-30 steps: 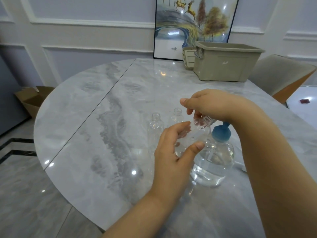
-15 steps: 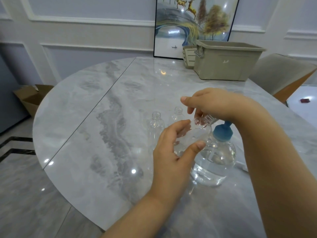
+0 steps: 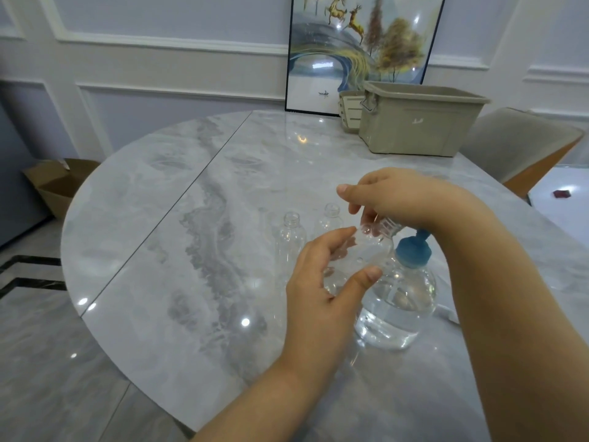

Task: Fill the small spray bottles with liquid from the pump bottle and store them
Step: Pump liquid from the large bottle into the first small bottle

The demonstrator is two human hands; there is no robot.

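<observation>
My left hand (image 3: 322,282) grips a small clear spray bottle (image 3: 366,253), tilted with its threaded neck up and to the right. My right hand (image 3: 404,199) pinches that neck from above; whether a cap sits under the fingers is hidden. Just right of it stands the pump bottle (image 3: 398,301) with a blue pump collar, about half full of clear liquid. Two more small clear bottles stand upright and uncapped behind my left hand, one (image 3: 290,237) to the left and one (image 3: 330,218) to the right.
The round marble table (image 3: 178,218) carries a beige storage bin (image 3: 417,122) and a smaller slatted basket (image 3: 349,111) at the far right. A framed picture (image 3: 350,43) leans on the wall. A chair (image 3: 522,145) stands right, a cardboard box (image 3: 60,183) on the floor left.
Hardly anything moved; both hands stay on the small bottle in the same spot, with only a slight shift of the view.
</observation>
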